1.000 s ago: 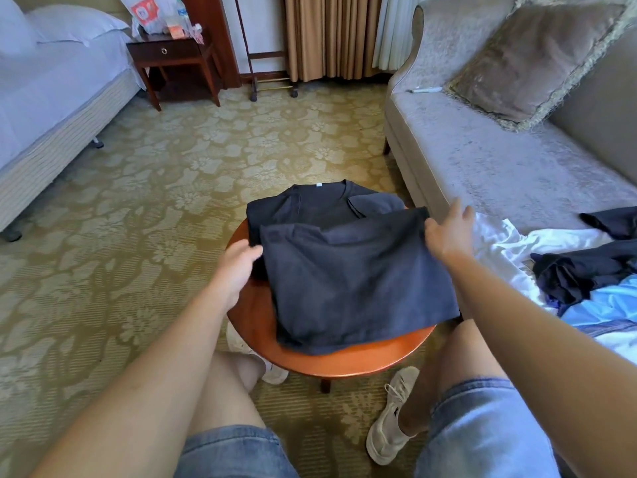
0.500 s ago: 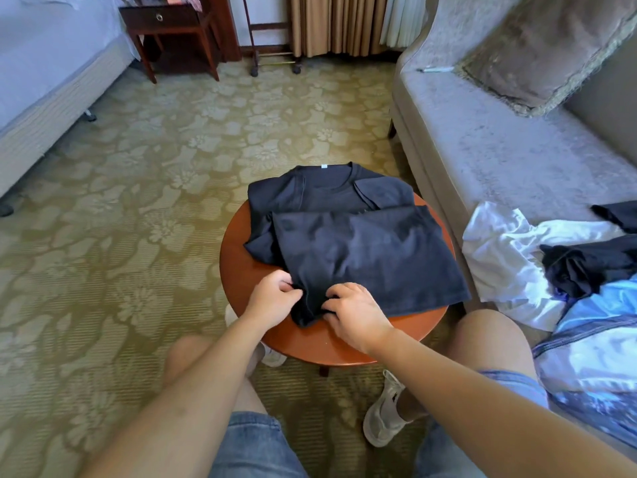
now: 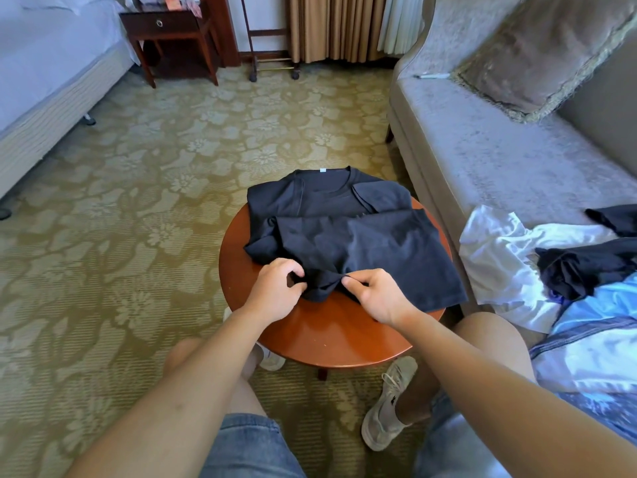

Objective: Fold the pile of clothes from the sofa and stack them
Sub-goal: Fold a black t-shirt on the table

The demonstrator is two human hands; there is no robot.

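Shirt (image 3: 344, 243), dark, half-folded, covers the tabletop's (image 3: 327, 336) far side, its near corner bunched. I see left hand (image 3: 275, 291) and right hand (image 3: 375, 294) each pinching that bunched cloth, fingers curled.

I see bare wood on the near half of the round surface (image 3: 331, 336), open for a hand to pass. The dark shirt (image 3: 379, 250) covers the far half. Left of the surface, the carpet (image 3: 155, 201) lies open. On the right, the sofa (image 3: 482, 160) stands just beside the rim, and its clothes pile (image 3: 510, 263) crowds that side.
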